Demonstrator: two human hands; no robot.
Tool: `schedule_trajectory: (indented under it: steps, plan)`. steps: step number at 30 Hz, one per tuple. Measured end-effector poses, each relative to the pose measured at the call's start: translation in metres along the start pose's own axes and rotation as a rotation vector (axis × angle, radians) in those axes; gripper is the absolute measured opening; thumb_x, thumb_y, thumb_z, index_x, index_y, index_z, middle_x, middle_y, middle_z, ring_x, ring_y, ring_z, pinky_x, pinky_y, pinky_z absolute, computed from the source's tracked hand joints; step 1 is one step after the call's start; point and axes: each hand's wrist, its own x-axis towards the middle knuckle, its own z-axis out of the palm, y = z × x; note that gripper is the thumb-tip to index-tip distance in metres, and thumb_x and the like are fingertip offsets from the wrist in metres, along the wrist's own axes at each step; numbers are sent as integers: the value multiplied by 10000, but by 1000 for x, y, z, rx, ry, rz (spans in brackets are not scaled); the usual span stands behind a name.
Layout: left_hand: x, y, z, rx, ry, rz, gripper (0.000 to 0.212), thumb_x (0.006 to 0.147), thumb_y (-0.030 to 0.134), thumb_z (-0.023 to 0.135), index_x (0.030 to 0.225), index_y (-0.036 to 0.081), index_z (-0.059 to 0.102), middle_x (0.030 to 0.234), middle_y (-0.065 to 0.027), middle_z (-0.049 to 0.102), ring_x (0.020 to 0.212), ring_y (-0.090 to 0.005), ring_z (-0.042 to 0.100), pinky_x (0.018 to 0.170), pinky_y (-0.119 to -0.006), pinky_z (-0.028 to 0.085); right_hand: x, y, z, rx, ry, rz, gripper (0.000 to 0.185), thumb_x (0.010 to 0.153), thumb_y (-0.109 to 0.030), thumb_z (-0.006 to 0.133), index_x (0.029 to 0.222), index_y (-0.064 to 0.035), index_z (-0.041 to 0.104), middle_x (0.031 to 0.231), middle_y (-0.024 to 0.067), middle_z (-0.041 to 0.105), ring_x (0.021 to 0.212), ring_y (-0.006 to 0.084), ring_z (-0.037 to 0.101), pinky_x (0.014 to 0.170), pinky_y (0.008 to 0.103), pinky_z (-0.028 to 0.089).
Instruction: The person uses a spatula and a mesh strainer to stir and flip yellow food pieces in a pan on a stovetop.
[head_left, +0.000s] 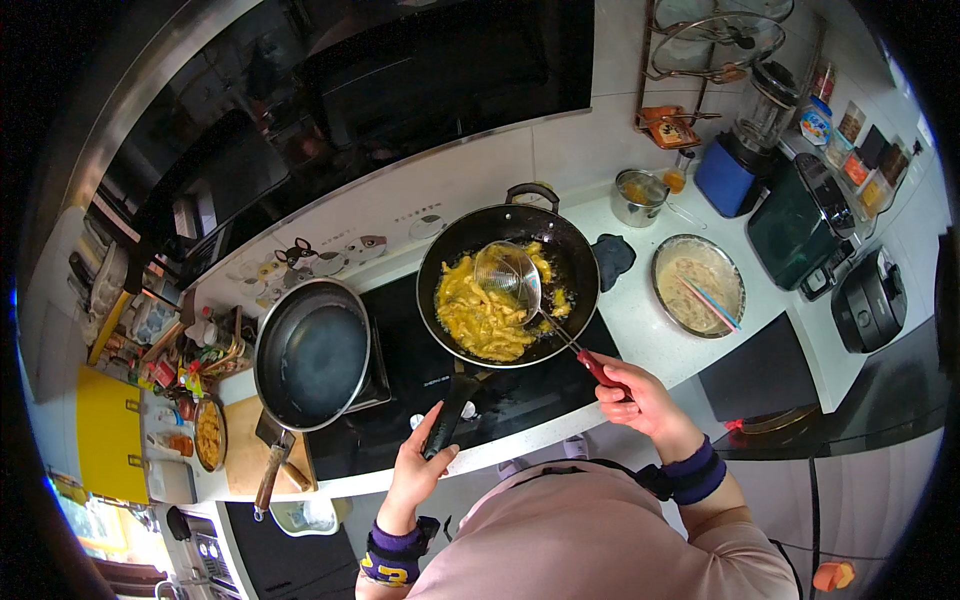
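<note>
A black wok (555, 330) stands on the dark cooktop (390, 442). Battered strips of food (472, 315), yellow and glistening, lie in oil inside it. My left hand (421, 465) is closed around the wok's black handle (452, 416). In my right hand (637, 397) I grip the red handle of a wire-mesh skimmer (517, 281). The skimmer's round basket is over the food within the wok, toward its far middle; whether it touches the strips is hard to tell.
Left of the wok sits a dark frying pan (322, 360), its wooden handle reaching past the counter edge. A bowl of batter (701, 255) with chopsticks and a metal pot (637, 214) stand right. At left are a cutting board (240, 420) and a plate of fried pieces (208, 435).
</note>
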Motion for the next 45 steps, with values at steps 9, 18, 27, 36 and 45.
schedule_trajectory:
  steps: [9,18,27,36,45]
  plan:
    - [-2,2,0,-2,18,-27,676,815,-6,653,1450,100,448,834,30,606,611,-41,506,570,-197,433,-17,-3,25,-736,81,-250,511,991,-76,470,1492,-113,372,731,-20,466,559,57,355,490,196,304]
    - [-2,-2,3,-27,51,-27,665,814,2,650,1443,103,461,820,34,594,598,-35,499,551,-189,433,-15,-9,21,-815,97,-328,516,995,-60,465,1498,-99,357,745,-29,460,567,51,369,488,194,309]
    - [-1,-4,5,-64,60,-26,661,812,-3,644,1440,100,465,853,26,604,604,-37,494,550,-188,432,-17,-9,23,-481,-68,32,484,1029,-175,448,1498,-113,349,678,-26,415,534,39,327,454,184,262]
    - [-2,-3,6,-43,61,-26,646,830,0,630,1444,92,456,820,18,590,599,-48,496,559,-195,429,-14,-13,12,-649,129,-136,472,1007,-129,460,1475,-100,401,640,-37,396,517,39,310,454,193,244]
    - [26,-44,-12,-399,29,-36,486,1001,298,538,1397,27,463,750,-46,595,627,-128,572,614,-269,492,-26,-19,2,-584,95,-272,495,1001,-117,476,1484,-84,377,750,-28,459,577,52,381,475,200,295]
